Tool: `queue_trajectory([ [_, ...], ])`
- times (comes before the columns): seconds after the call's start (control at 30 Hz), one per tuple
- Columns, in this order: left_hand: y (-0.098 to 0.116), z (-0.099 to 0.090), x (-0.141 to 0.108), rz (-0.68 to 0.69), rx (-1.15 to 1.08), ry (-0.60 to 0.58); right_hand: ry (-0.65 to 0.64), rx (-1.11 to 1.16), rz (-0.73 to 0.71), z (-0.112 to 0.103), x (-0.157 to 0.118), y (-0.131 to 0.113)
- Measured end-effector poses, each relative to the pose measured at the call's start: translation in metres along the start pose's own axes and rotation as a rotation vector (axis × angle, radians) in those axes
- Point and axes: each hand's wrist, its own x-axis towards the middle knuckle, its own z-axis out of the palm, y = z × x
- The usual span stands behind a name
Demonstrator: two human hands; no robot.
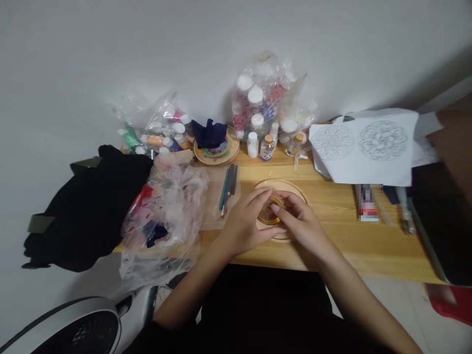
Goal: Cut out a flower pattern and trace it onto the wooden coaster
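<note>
Between my two hands is a yellow ring-shaped roll (271, 221), possibly tape, held over a round wooden plate (298, 191) on the table. My left hand (245, 221) curves round its left side, with the thumb along the near edge. From the right, my right hand (300, 221) grips it, its thumb over the ring's opening and its fingers at the far edge. Part of the plate is hidden under the hands.
Pens (229, 187) lie left of the hands. Bagged jars (255, 96) and small bottles (267, 147) stand behind. Patterned paper (363, 147) is at back right, plastic bags (173, 201) and black cloth (96, 211) at left, a dark device (446, 221) at right.
</note>
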Motion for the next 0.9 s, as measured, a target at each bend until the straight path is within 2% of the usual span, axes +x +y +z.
queue_trajectory([
  [0.2, 0.001, -0.006, 0.006, -0.108, -0.095, 0.036, -0.128, 0.003, 0.044, -0.01, -0.004, -0.005],
  [0.33, -0.008, -0.021, 0.002, -0.152, -0.066, 0.004, -0.271, -0.084, 0.056, -0.005, -0.007, -0.006],
  [0.5, -0.029, -0.058, 0.0, -0.118, 0.111, -0.077, -0.409, -0.292, -0.108, 0.026, 0.011, -0.01],
  [0.63, -0.057, -0.084, 0.014, -0.121, 0.225, -0.12, -0.375, -0.632, -0.186, 0.062, 0.04, -0.029],
  [0.73, -0.079, -0.093, 0.028, -0.151, 0.256, -0.143, -0.318, -0.792, -0.192, 0.085, 0.064, -0.041],
  [0.9, -0.096, -0.098, 0.044, -0.185, 0.314, -0.175, -0.277, -0.825, -0.225, 0.107, 0.092, -0.038],
])
